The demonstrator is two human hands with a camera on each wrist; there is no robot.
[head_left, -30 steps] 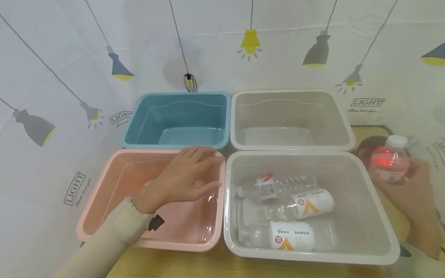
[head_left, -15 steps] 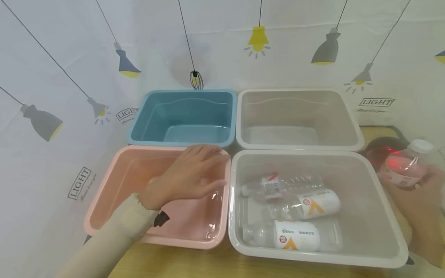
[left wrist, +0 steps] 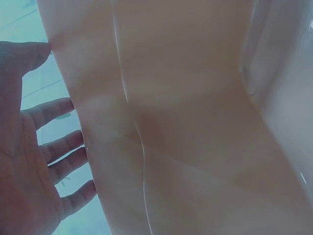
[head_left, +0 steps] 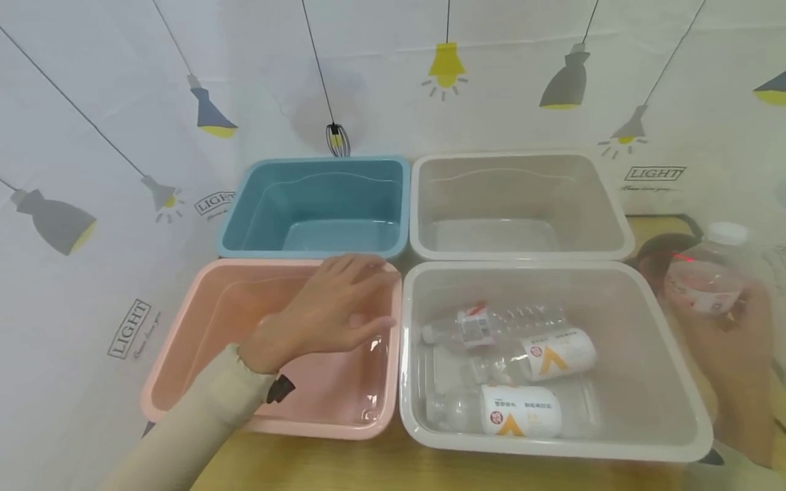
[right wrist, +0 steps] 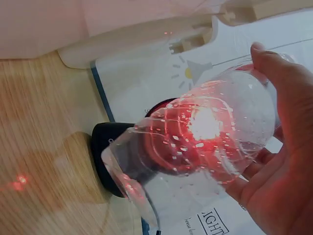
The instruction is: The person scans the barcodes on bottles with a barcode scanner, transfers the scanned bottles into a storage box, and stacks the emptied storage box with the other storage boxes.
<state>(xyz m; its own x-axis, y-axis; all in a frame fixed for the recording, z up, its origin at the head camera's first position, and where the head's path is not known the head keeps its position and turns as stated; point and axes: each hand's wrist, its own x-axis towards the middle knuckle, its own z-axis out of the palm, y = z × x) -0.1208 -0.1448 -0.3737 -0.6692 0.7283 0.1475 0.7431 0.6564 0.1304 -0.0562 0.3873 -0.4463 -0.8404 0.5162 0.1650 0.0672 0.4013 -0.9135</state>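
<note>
My right hand point(head_left: 739, 361) grips a clear plastic water bottle point(head_left: 706, 286) with a white cap, tilted, beyond the right side of the front grey bin. In the right wrist view, red light glows through the bottle point(right wrist: 210, 132), held before a black scanner-like device point(right wrist: 117, 134). My left hand point(head_left: 328, 307) lies over the pink bin point(head_left: 159, 361), fingers spread. In the left wrist view, its fingertips touch or nearly touch the bin's rim. Several clear bottles, two plainly with white-and-orange labels point(head_left: 520, 411), lie on their sides in the front grey bin point(head_left: 669, 368).
Behind stand a blue bin point(head_left: 344, 194) and a second pale grey bin point(head_left: 516, 198), close against the front ones. The bins stand on a wooden table point(head_left: 307, 464). A white sheet printed with lamps point(head_left: 393, 102) hangs behind.
My right hand has shifted the bottle right and turned it, then lifted it slightly more upright; the red light on it has weakened. My left hand stays at the pink bin. The view has swayed slightly.
</note>
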